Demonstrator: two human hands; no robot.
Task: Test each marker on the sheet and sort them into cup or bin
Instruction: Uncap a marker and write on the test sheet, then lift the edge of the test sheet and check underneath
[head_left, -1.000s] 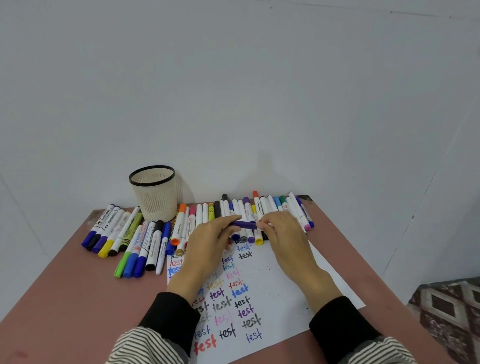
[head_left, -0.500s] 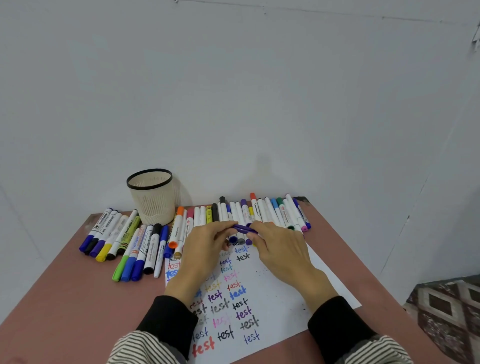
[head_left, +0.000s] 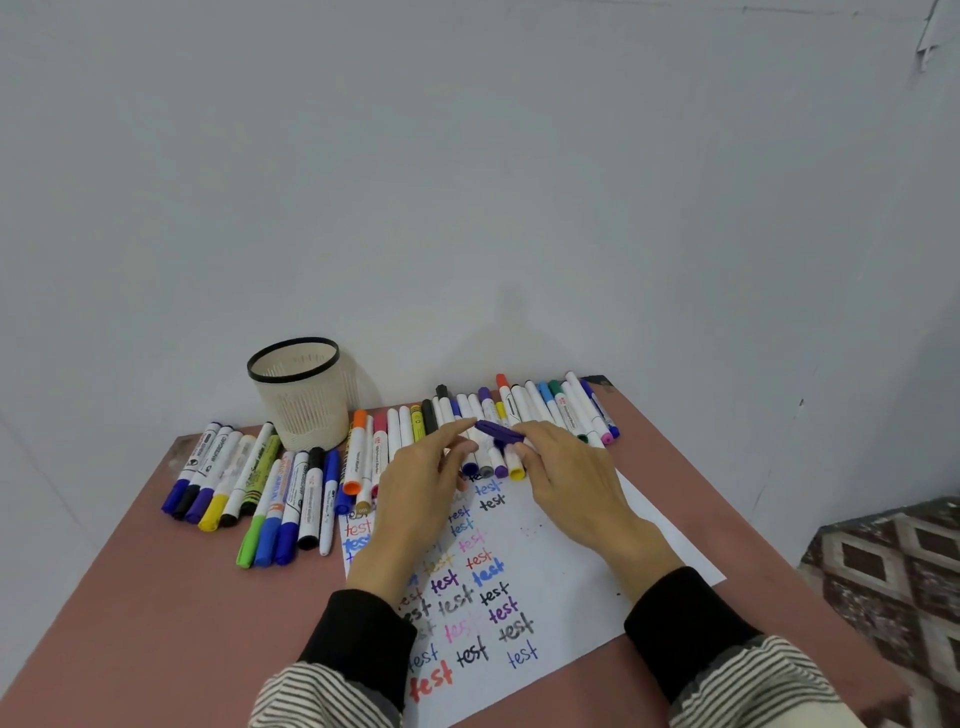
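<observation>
A dark purple marker (head_left: 497, 431) is held just above the back row of markers (head_left: 540, 408). My right hand (head_left: 566, 480) grips its right end. My left hand (head_left: 418, 491) has its index finger stretched out, the tip touching the marker's left end; its thumb is hidden. Under both hands lies the white sheet (head_left: 597, 545), covered with the word "test" in several colours. The beige mesh cup (head_left: 301, 400) with a black rim stands at the back left and looks empty. No bin is in view.
A second group of thicker markers (head_left: 244, 483) lies left of the sheet, in front of the cup. The brown table (head_left: 156, 623) is pushed against a grey wall. A patterned rug (head_left: 893, 571) lies on the floor to the right.
Both hands gripped the purple marker a second ago. My left fingers have since straightened, so only the index tip meets it. The marker has tilted a little, its left end higher.
</observation>
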